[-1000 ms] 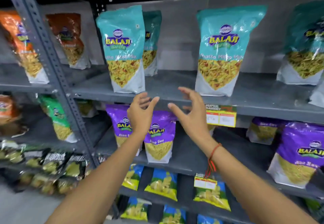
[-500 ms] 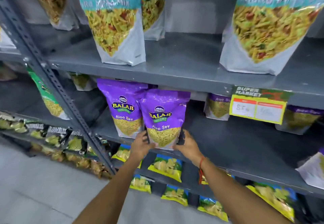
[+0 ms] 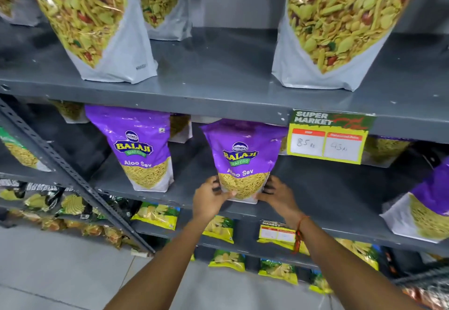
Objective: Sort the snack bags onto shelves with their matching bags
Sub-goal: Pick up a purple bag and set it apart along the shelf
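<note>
Hands, left and right, grip purple Aloo Sev bag between them, upright on shelf.

We reach both bare forearms up from the bottom of the frame toward its centre. Our left hand curls with the thumb pointing right and the fingers bent behind. Our right hand mirrors it just right of centre, fingers spread, thumb pointing left. A red thread circles our right wrist, its ends hanging down.
</note>
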Tool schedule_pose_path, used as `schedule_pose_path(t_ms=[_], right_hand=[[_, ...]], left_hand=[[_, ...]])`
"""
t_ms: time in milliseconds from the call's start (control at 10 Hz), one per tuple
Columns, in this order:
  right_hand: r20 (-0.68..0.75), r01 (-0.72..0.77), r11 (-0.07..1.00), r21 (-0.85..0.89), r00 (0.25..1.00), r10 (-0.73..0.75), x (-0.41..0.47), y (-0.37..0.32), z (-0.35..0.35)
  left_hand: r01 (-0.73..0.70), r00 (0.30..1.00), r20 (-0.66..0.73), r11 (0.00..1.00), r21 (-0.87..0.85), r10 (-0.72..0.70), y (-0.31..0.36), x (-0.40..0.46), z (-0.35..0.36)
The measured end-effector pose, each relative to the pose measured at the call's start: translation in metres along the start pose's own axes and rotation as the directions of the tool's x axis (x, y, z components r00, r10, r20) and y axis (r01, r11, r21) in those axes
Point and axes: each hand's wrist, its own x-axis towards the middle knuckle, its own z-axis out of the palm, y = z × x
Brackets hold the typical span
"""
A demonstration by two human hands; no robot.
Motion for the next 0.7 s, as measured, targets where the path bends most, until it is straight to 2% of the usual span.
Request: schedule_pose_path(t_ms=[200, 500, 600, 700], right_hand=[[-0.087, -0.034, 0.999, 0.034, 0.996, 0.037, -0.01, 0.023, -0.058], [-0.131, 0.024, 0.999, 0.042, 0.991, -0.018, -0.031, 0.023, -0.062], [-0.265, 0.04, 0.997, 0.07, 0.964, -0.02, -0.053, 0.016, -0.051], [-0.358, 0.04, 0.998, 0.051, 0.933, -0.019, -0.08, 0.004, -0.038]], left_hand=[[-0.07, 0.996, 0.055, 0.995, 0.073, 0.066, 0.026, -0.009, 0.051], [-0.037, 0.997, 0.077, 0.993, 0.109, 0.029, 0.025, -0.027, 0.064], [-0.038, 0.998, 0.052, 0.996, 0.078, 0.034, 0.025, -0.046, 0.059], [-0.098, 0.995, -0.008, 0.993, 0.068, 0.099, 0.032, -0.071, 0.049]])
